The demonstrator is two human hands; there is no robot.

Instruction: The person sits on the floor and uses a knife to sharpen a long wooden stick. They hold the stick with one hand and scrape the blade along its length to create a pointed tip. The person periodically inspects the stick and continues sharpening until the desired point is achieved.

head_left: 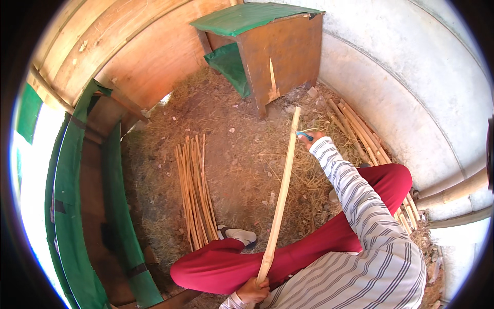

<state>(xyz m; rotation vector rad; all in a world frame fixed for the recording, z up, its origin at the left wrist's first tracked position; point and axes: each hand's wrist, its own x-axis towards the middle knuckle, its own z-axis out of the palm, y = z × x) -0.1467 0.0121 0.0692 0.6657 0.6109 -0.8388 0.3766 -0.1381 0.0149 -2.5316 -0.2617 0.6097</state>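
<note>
A long pale bamboo strip (282,198) slants up and away from my lap, crossing over my red-trousered leg. Its near end is gripped by my left hand (253,290), fingers wrapped round it. Out by the far end, my right hand (312,139) is closed on a small blue-handled tool (304,135) that meets the strip's right edge. The tool's blade is too small to make out. A thin pale shaving curls beside it.
A bundle of thin sticks (193,195) lies on the ground left of the strip. More split lengths (360,133) lie along the right wall. A wooden cabinet with a green top (288,56) stands at the back, a green-covered bench (69,216) at left. Shavings litter the ground.
</note>
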